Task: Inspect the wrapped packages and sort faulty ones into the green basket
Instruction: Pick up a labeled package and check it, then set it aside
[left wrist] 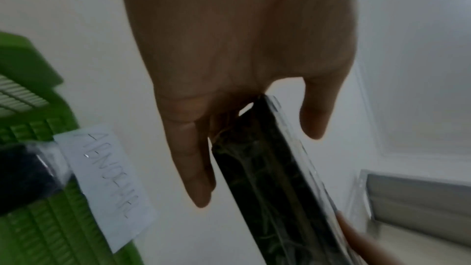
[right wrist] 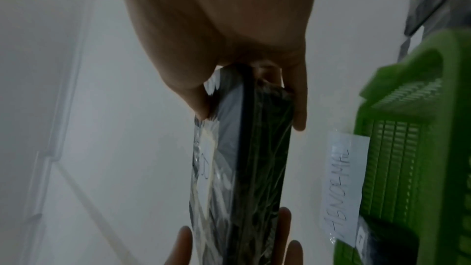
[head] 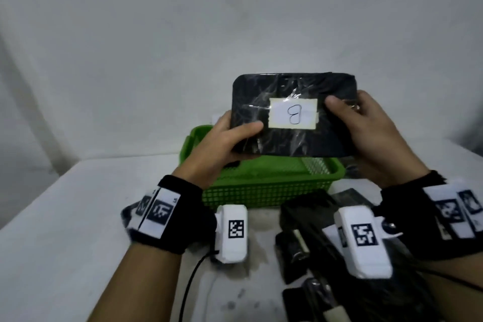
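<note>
Being held upright above green basket (head: pixel 261 191): black wrapped package (head: pixel 292 115); left end pinched by left hand (head: pixel 222 146), thumb on front; right end gripped likewise by right hand (head: pixel 371 131); label (head: pixel 292 113) kept facing viewer between thumbs.

Black wristbands (head: pixel 167 214) carry white camera boxes (head: pixel 233 232) bearing square black-and-white markers.

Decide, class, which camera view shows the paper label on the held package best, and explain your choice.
The head view: the paper label faces the camera on the black wrapped package, its handwritten mark readable. The right wrist view catches the label only edge-on and blurred. The left wrist view shows just the package's edge, no label.
</note>
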`<state>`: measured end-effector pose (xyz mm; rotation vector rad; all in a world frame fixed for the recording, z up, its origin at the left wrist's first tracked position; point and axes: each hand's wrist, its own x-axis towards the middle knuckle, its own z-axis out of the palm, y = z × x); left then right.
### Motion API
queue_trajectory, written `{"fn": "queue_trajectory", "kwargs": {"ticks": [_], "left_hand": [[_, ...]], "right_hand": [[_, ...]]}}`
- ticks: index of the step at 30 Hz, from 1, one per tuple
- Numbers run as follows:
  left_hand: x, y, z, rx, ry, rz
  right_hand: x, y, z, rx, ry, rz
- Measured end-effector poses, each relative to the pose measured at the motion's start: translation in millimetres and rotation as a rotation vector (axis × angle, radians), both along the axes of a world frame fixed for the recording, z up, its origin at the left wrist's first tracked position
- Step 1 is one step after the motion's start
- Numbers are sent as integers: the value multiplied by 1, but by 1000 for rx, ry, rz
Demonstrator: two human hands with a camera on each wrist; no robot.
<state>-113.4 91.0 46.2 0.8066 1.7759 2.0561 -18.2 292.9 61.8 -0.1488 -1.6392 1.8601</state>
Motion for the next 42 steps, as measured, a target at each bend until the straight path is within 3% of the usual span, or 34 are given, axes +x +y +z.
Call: {"fn": "queue_trajectory", "kwargs": {"ticks": [9,16,23,26,30,33,35,38,42], "left_hand": [[6,16,-11,106,30,95],[0,3,-12,122,119,152],[7,7,-16,88,188,214],[9,8,-18,9,222,228],[15,-4,-9,-238,367,259],[24,-10,3,-112,206,123],[25,-11,6,-35,178,98],[20,-13,4,36,160,88],[15,-10,0,56,184,63]], "right_hand": [[6,4,-8,289,-27,44],[-14,-5,-18,216,-13,137],[-10,-6,-24,215,0,58],[-7,-1,-23,235,-12,59],[8,7,-20,383,-10,-12],[17,8,-17,518,47,-91],[19,7,-13,483,52,14],[17,5,-10,266,10,247],[8,0,-18,251,66,208]]}}
